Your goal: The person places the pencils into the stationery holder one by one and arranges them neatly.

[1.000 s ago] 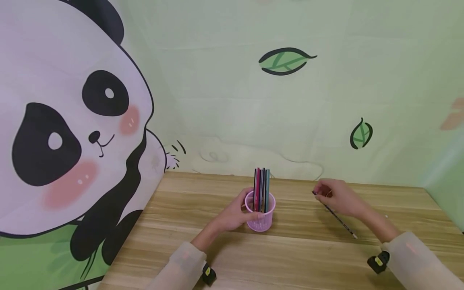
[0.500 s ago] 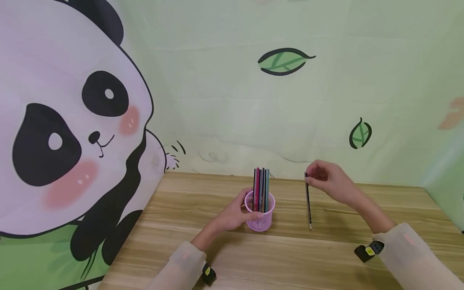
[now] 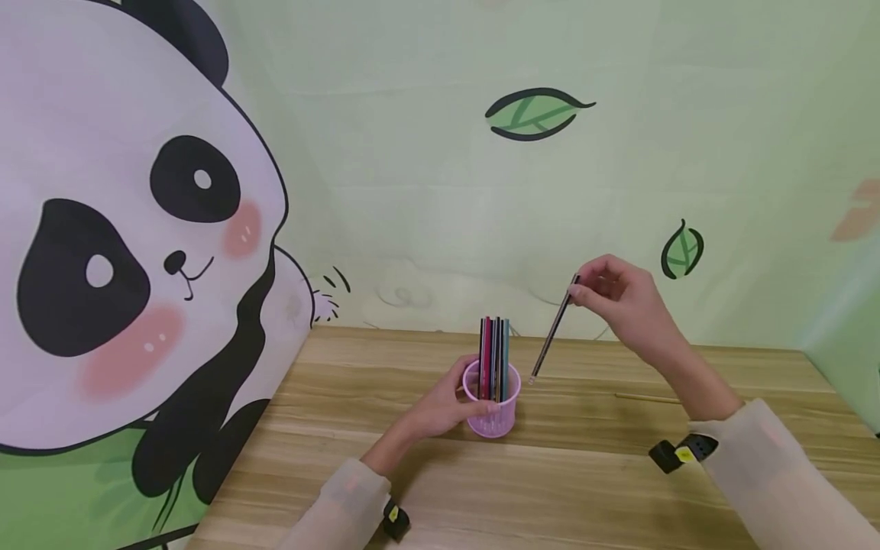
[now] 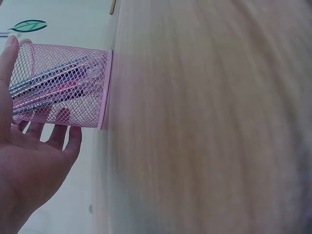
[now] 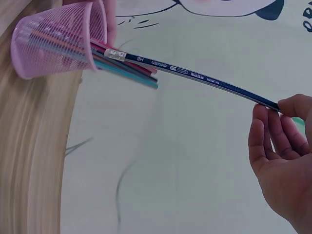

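Note:
In the head view a pink mesh pen holder (image 3: pixel 492 425) stands upright on the wooden table, with several pencils (image 3: pixel 494 351) in it, among them red, dark and blue ones. My left hand (image 3: pixel 445 405) grips the holder from its left side, thumb across the front near the rim. To the right, my right hand (image 3: pixel 622 305) pinches a dark pencil (image 3: pixel 555 328) by its upper end. That pencil slants down to the left in the air, its eraser end close to the holder's right side. The right wrist view shows "HB" printed beside the metal eraser band (image 5: pixel 115 54).
A thin yellowish stick (image 3: pixel 646 397) lies on the table (image 3: pixel 440 489) beneath my right forearm. Behind the table hangs a green backdrop (image 3: pixel 412 153) with a panda and leaves printed on it.
My right hand has lifted the dark pencil off the table and carried it up and left toward the holder. The yellowish stick has come into sight. My left hand has stayed on the holder.

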Tool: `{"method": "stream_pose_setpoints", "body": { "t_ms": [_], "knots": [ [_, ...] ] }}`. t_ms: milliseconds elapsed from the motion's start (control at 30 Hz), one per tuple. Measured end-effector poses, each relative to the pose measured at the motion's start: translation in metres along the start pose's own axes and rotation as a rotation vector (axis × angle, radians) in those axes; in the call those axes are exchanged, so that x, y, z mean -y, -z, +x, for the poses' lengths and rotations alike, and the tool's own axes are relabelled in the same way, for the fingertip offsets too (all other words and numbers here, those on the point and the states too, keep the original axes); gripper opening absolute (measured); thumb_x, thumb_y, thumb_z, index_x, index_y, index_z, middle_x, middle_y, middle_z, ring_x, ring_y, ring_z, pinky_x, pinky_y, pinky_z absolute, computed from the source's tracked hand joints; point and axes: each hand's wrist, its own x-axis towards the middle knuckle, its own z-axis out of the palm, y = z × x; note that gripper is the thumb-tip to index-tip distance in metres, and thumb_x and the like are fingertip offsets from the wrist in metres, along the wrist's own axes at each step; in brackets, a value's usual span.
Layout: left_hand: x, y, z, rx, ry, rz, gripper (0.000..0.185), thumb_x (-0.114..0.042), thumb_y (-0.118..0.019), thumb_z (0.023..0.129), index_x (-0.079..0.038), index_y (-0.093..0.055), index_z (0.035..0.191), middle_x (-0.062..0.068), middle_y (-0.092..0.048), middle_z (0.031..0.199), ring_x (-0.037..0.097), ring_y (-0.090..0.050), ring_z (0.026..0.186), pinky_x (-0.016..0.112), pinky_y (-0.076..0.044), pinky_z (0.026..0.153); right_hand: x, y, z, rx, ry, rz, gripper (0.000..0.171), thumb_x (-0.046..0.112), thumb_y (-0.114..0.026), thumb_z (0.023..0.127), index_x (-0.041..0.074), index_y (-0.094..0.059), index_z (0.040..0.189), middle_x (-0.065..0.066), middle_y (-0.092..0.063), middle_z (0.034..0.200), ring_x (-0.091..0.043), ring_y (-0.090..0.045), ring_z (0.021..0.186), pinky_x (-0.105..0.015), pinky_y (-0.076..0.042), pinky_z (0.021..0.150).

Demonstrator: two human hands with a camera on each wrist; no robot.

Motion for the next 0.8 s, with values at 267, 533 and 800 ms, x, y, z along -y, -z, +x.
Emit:
{"method": "stream_pose_setpoints", "body": {
  "t_ms": [267, 533, 800],
  "knots": [
    [-0.001, 0.001, -0.001, -0.012, -0.003, 0.002, 0.081, -0.024, -0.082, 0.095, -0.017, -0.034, 0.160, 0.010, -0.054, 0.150, 0.028, -0.055, 0.136, 0.047, -0.045, 0.116, 0.001, -0.029, 0.012, 0.018, 0.006, 0.053, 0.017, 0.009, -0.071, 0.103, -0.002, -0.063, 0.113, -0.016, -0.071, 0.103, -0.016, -0.073, 0.090, -0.023, -0.060, 0.083],
    [0.001, 0.000, 0.001, -0.001, -0.006, 0.003, 0.082, -0.028, -0.082, 0.095, -0.019, -0.034, 0.160, 0.006, -0.054, 0.150, 0.023, -0.057, 0.133, 0.044, -0.046, 0.114, -0.015, -0.066, 0.007, 0.109, -0.027, 0.053, 0.013, 0.006, -0.072, 0.101, -0.001, -0.064, 0.110, -0.016, -0.070, 0.099, -0.022, -0.069, 0.086, -0.026, -0.058, 0.075],
    [0.000, 0.001, 0.000, 0.002, -0.004, -0.019, 0.081, -0.029, -0.083, 0.095, -0.022, -0.035, 0.160, 0.004, -0.054, 0.149, 0.021, -0.057, 0.132, 0.043, -0.047, 0.113, -0.031, -0.089, -0.001, 0.161, -0.041, 0.070, 0.011, 0.003, -0.072, 0.100, -0.001, -0.065, 0.107, -0.014, -0.070, 0.098, -0.027, -0.070, 0.089, -0.025, -0.059, 0.077]
  ]
}}
